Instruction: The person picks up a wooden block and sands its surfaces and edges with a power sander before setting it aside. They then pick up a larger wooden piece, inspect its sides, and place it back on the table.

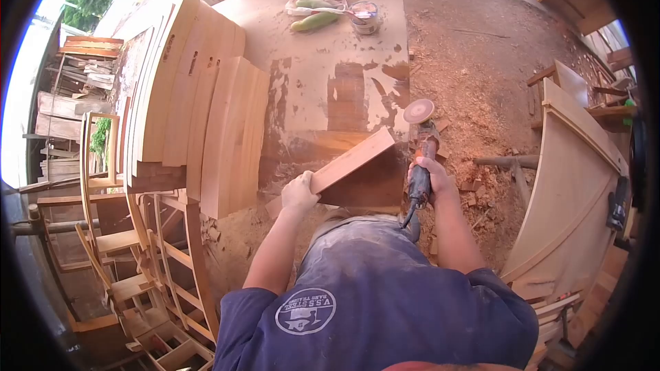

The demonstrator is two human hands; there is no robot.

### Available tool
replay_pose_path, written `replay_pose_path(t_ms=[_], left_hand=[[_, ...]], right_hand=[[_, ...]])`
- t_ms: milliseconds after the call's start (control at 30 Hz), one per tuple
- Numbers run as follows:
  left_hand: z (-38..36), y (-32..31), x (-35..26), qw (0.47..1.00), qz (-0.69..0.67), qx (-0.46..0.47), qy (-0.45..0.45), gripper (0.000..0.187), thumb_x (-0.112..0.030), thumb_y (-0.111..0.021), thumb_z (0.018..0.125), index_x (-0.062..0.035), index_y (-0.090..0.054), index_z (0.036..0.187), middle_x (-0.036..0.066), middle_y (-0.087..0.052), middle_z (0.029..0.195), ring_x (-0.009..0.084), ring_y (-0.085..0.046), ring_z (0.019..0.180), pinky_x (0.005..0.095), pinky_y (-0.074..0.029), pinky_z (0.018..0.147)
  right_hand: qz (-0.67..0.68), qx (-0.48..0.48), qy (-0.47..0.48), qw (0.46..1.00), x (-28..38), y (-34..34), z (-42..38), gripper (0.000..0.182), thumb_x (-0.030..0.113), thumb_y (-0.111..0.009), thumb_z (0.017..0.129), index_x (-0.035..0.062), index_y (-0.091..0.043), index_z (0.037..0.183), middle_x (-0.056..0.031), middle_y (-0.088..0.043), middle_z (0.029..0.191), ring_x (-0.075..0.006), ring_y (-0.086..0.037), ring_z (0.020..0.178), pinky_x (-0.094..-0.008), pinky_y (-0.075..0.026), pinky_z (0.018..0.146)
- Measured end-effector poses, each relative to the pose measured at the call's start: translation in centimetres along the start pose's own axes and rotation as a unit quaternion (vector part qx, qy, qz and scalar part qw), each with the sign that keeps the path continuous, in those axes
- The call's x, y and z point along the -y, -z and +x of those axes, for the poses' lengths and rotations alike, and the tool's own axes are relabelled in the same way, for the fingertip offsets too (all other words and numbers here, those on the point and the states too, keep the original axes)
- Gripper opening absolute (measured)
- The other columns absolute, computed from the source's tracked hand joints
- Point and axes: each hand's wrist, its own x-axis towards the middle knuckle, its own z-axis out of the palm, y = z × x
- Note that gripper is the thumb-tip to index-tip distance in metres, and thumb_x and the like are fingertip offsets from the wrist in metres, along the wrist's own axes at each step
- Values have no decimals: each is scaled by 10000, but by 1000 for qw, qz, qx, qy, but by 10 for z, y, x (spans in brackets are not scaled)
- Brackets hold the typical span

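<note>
Board [352, 160] lies tilted at the near edge of the dusty worktop [323, 48], gripped at its end by the left hand [300, 192]; the right hand [430, 178] is clenched around a sander [421, 144] just beside it.

The wooden board [352, 159] I grip is pale tan on its edge and deeper reddish brown on its face. My grinder [421, 158] has an orange and black body with a pinkish disc. To the left, the stacked curved planks [206, 96] are light honey brown. The workbench [323, 48] is dusty beige with darker orange-brown patches. Far off lie green cobs [315, 20]. My shirt [385, 323] is navy with a white round logo, and the ground [467, 48] at right is reddish sawdust.
</note>
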Motion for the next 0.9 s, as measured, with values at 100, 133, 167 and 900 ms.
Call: replay_pose_path(t_ms=[100, 133, 167, 900], left_hand=[[-82, -35, -17, 997, -49, 42, 53, 527, -374, -865, 837, -155, -646, 1264, 152, -780, 1239, 384, -743, 1149, 497, -590, 1006], [-90, -33, -8, 995, -49, 36, 80, 538, -382, -871, 827, -156, -651, 1263, 153, -784, 1222, 389, -745, 1139, 500, -591, 998], [-93, -34, 2, 993, -51, 23, 108, 550, -389, -877, 817, -156, -655, 1262, 155, -789, 1204, 393, -747, 1128, 503, -592, 990], [-361, -163, 112, 796, -223, 82, 556, 633, -424, -928, 727, -71, -721, 1209, 211, -798, 1158, 392, -773, 1121, 495, -614, 1000]], right_hand=[[26, -24, -59, 998, -22, 27, -67, 402, 257, -807, 881, 5, -655, 1156, -124, -721, 960, -237, -738, 806, -392, -651, 751], [43, -1, -51, 998, -25, 17, -59, 478, 268, -799, 889, 17, -615, 1252, -122, -711, 996, -237, -734, 838, -399, -649, 769], [56, 27, -39, 997, -22, 8, -46, 559, 280, -791, 898, 28, -574, 1348, -119, -702, 1032, -237, -730, 870, -406, -647, 787], [-724, -130, 115, 668, -93, -107, 38, 814, 504, -872, 819, -140, -598, 1236, -393, -719, 1185, -528, -713, 1175, -523, -572, 1001]])
